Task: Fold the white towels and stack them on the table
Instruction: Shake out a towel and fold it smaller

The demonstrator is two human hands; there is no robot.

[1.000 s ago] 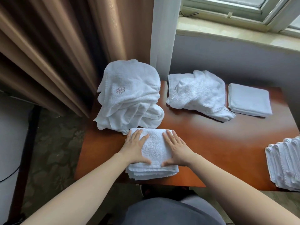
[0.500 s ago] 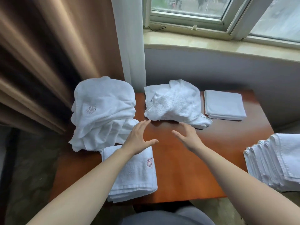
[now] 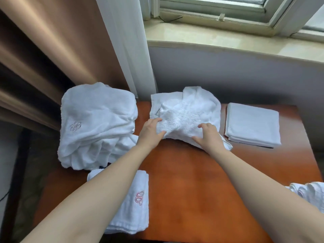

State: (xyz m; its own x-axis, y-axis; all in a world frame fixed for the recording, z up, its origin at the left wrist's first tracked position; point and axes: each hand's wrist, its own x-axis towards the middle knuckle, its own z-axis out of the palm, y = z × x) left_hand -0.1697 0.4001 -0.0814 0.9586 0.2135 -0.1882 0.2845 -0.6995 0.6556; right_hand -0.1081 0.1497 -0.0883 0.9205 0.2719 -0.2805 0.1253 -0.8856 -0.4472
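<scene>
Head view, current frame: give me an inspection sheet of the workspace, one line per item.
Surface: brown wooden table, bare in the middle.
Job's things: crumpled towel at the back; folded towel with pink emblem at the near edge; big unfolded heap on the left; flat folded towel on the right; folded stack at the right edge, partly out of frame.
Clutter: nothing seen.
Hands: left hand and right hand both grip the crumpled towel.
Cables: thin dark cable on the sill.
Surroundings: brown curtain, white curtain, window sill.
</scene>
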